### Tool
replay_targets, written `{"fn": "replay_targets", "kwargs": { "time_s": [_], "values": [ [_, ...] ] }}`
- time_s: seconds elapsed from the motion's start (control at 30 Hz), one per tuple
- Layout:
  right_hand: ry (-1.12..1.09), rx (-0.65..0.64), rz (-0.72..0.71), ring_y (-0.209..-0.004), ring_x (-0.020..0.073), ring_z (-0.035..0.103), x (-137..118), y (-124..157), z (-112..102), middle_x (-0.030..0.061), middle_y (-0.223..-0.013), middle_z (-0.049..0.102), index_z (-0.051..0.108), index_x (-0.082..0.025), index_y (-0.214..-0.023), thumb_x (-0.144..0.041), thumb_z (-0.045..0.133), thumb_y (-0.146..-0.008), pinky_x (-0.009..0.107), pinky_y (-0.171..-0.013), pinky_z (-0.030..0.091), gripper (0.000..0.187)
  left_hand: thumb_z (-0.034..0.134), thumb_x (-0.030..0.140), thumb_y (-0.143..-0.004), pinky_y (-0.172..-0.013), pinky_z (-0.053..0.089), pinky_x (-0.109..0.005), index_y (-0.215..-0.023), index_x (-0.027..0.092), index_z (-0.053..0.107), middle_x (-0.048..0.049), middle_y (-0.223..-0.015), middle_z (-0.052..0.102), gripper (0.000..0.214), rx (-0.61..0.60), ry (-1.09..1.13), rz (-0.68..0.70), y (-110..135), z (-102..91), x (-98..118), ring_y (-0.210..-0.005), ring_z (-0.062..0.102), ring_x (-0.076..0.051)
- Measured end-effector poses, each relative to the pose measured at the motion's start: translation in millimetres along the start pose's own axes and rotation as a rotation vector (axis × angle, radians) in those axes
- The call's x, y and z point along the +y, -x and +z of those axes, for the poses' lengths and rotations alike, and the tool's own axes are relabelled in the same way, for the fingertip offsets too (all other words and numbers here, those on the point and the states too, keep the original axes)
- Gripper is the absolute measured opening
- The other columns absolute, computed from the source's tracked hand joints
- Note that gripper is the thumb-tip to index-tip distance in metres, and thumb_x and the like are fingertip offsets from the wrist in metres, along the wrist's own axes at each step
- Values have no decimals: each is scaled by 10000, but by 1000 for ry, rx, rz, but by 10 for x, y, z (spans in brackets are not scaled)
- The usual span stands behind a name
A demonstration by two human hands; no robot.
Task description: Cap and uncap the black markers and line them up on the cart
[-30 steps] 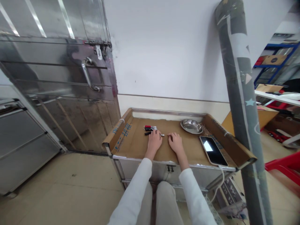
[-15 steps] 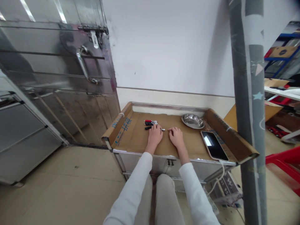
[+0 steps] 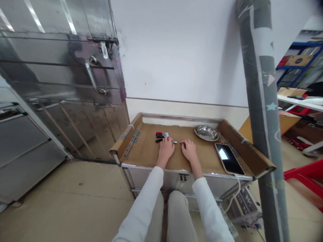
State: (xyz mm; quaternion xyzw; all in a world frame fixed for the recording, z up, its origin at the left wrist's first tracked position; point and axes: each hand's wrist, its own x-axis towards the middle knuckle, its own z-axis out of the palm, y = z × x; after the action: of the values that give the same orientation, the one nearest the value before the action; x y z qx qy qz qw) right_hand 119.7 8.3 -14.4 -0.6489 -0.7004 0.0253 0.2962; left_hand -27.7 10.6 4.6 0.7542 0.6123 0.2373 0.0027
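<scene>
My left hand (image 3: 166, 148) lies palm down on the cardboard-lined cart top (image 3: 146, 151), its fingers over a black pen with a silver tip (image 3: 174, 142). My right hand (image 3: 189, 150) rests flat beside it, fingers stretched out, holding nothing. Just beyond the left hand lie red and black pens (image 3: 161, 134) side by side. Both arms are in white sleeves.
A shallow steel dish (image 3: 206, 133) sits at the back right of the cart. A phone (image 3: 228, 158) with a cable lies at the right edge. A grey rolled mat (image 3: 262, 111) leans at the right. A steel door (image 3: 60, 80) stands at the left.
Only the view has shifted a little; both hands stay in the same place on the cardboard.
</scene>
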Motion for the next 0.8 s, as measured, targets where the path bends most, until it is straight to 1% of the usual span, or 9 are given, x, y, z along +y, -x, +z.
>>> {"fn": "replay_targets", "kwargs": {
  "time_s": [0.13, 0.37, 0.8],
  "values": [
    [17, 3, -1, -1000, 210, 525, -1, 4, -2, 73, -1084, 653, 655, -198, -1013, -167, 422, -909, 302, -862, 338, 257, 447, 199, -914, -907, 424, -350, -1067, 171, 551, -119, -1143, 568, 187, -12, -2, -7, 3, -14, 1, -1039, 557, -232],
    [-1, 10, -9, -997, 208, 523, 4, 4, 3, 72, -1067, 655, 651, -191, -1004, -162, 420, -910, 296, -849, 330, 251, 446, 195, -913, -915, 423, -349, -1060, 172, 549, -120, -1137, 567, 181, 11, 1, 4, 2, 11, -10, -1054, 555, -235],
    [3, 20, -10, -993, 212, 523, 32, -10, 35, 70, -1070, 654, 653, -200, -1000, -167, 430, -910, 306, -849, 334, 242, 450, 197, -912, -907, 415, -351, -1050, 179, 543, -110, -1130, 562, 167, -22, 46, 5, -19, 3, 2, -1044, 554, -229]
  ]
}}
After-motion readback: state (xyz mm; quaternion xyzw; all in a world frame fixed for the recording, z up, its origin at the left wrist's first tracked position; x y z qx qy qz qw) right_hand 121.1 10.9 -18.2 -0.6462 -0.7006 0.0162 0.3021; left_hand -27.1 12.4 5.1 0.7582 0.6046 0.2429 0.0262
